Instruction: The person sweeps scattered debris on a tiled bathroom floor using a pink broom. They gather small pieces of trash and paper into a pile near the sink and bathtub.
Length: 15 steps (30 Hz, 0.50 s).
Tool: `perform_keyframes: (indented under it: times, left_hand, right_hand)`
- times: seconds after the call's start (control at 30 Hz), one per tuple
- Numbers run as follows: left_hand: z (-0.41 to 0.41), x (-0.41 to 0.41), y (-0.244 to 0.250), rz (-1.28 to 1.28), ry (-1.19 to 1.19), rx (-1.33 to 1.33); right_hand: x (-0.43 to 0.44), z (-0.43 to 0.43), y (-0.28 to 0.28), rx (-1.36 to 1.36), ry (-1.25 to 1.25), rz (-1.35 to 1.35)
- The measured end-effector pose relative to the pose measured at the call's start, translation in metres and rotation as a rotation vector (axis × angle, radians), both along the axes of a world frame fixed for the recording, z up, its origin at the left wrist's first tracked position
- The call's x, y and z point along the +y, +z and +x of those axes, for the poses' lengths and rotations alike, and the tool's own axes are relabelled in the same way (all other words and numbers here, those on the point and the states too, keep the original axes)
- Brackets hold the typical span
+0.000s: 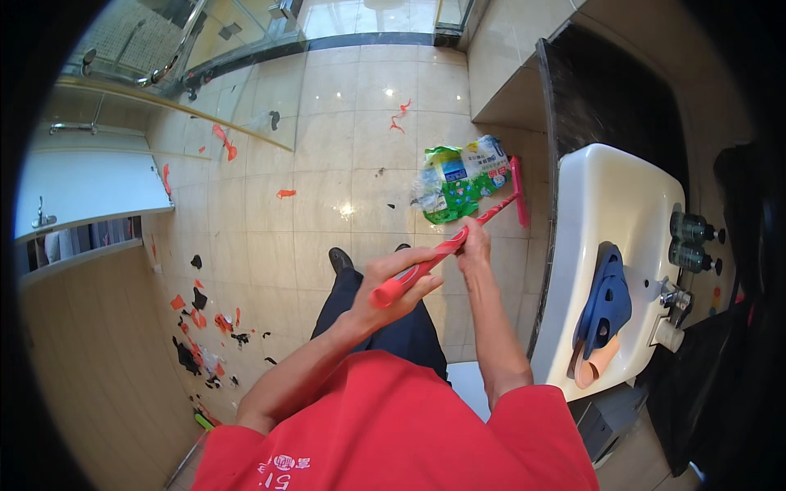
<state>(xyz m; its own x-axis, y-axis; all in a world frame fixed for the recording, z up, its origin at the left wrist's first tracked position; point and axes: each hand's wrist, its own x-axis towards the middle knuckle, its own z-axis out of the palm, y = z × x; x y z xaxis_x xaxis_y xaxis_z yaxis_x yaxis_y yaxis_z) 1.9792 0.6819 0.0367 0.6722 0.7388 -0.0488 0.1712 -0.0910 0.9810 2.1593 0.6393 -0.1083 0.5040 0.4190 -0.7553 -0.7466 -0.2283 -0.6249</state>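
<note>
Both of my hands are closed around the red handle [450, 243] of a long pole that slants away to the upper right. My left hand [393, 282] is near its rounded end, with some fingers extended along it. Further down the pole is my right hand [474, 245]. A pink bar-shaped head [519, 191], probably of a broom or squeegee, rests on the tiles at the far end. Beside that head, at its left, lies a crumpled green and white plastic package [457, 184] bearing writing. Red and black scraps [199, 319] are scattered over the floor at the left.
At the right a white washbasin [574, 245] holds blue slippers [608, 301] and a tan one. A glass shower panel [264, 98] stands at the upper left, above a white basin or cabinet top [92, 190]. A red strip [399, 116] lies farther ahead.
</note>
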Motion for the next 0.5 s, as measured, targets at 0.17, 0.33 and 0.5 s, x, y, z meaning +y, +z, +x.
perform_keyframes:
  times: [0.17, 0.33, 0.5]
  left_hand:
    - [-0.012, 0.004, -0.008, 0.056, 0.107, 0.032]
    - [-0.099, 0.039, 0.029, -0.011, 0.225, 0.145]
    - [-0.143, 0.053, 0.076, 0.125, 0.229, 0.132]
  right_hand:
    - [0.012, -0.014, -0.053, 0.129, 0.194, -0.010]
    - [0.069, -0.126, -0.029, 0.231, 0.257, 0.042]
    - [0.086, -0.183, 0.030, 0.331, 0.257, 0.187]
